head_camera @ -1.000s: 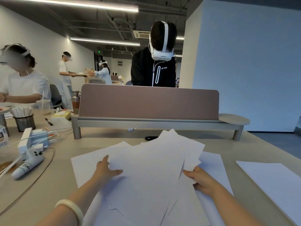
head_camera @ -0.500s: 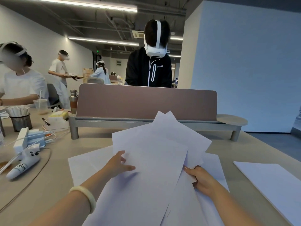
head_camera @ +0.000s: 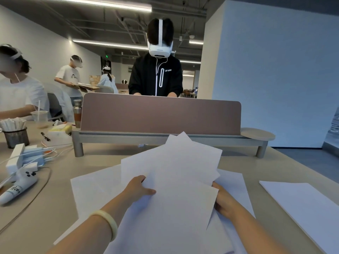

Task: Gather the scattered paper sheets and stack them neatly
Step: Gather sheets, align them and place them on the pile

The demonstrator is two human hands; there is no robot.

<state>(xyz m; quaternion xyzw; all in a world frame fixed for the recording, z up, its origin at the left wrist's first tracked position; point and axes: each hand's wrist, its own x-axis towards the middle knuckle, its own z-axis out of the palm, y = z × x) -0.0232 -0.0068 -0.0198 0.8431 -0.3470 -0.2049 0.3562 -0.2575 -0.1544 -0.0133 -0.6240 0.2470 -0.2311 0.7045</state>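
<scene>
Paper sheets [head_camera: 170,180] fan crookedly, lifted off the desk. Our left hand [head_camera: 136,189] pinches their left edge and our right hand [head_camera: 222,202] grips the right, likely to square them.

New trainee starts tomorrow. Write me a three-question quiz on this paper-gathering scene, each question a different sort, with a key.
1. True or false: the left hand and right hand both grip the fanned sheets.
2. Which wrist wears the bracelet? A left, B right, C neither.
3. Fill in: the separate stack lies to the ____ of the sheets.

Key: 1 true; 2 A; 3 right.
</scene>
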